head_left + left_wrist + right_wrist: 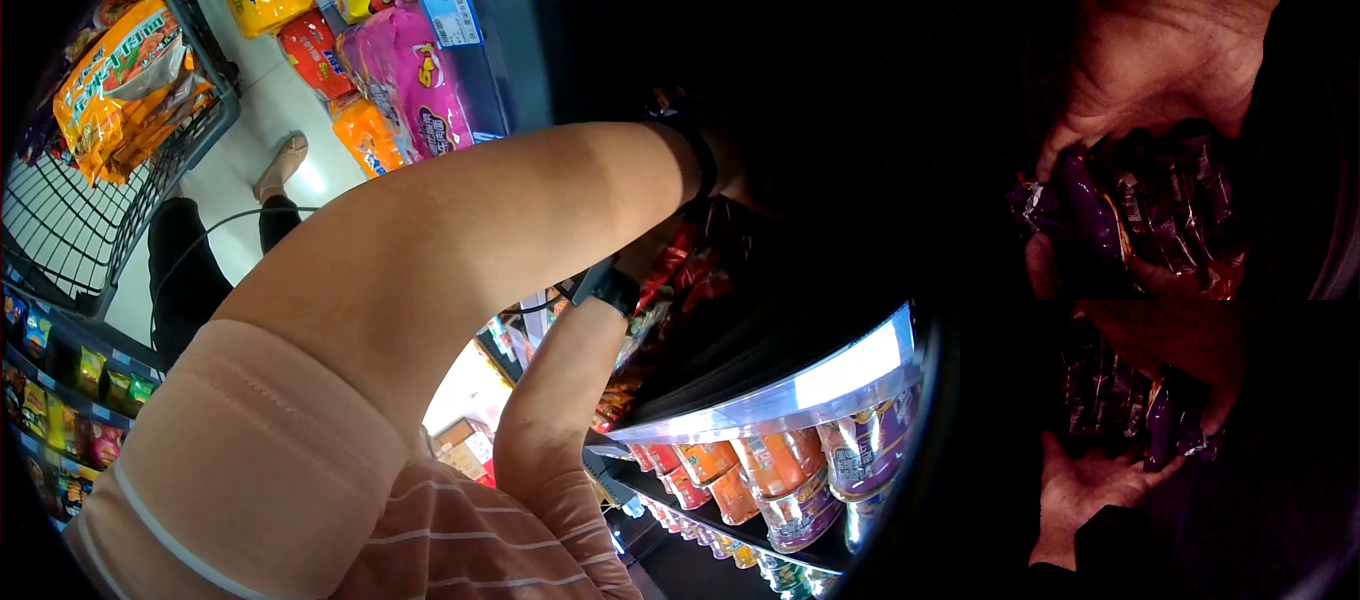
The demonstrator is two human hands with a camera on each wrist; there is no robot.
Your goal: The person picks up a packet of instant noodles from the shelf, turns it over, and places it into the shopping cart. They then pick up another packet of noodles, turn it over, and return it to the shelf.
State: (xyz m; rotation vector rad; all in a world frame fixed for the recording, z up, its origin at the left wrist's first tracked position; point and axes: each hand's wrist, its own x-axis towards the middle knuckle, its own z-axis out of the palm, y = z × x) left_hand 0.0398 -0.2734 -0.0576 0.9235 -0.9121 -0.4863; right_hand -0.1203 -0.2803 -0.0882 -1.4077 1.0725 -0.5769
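Both arms reach into a deep, dark shelf space in the head view. A glossy purple packet (1088, 203) stands at one end of a row of dark wrapped packets (1188, 219). My left hand (1160, 69) is at one end of the purple packet, one digit along its outer side; its other fingers are lost in shadow. At the opposite end my right hand (1172, 337), very dim, grips the purple packet, with digits on both sides of it. The right wrist view shows the left hand (1088, 484) spread below the row. Red packets (690, 270) lie beside the hands.
A shelf edge strip (800, 395) runs below the arms, with cup noodles (775, 465) under it. At upper left a shopping cart (222, 118) holds orange noodle packs (125, 85). Large pink packs (425, 85) are stacked near the floor; snack shelves (75, 400) stand at left.
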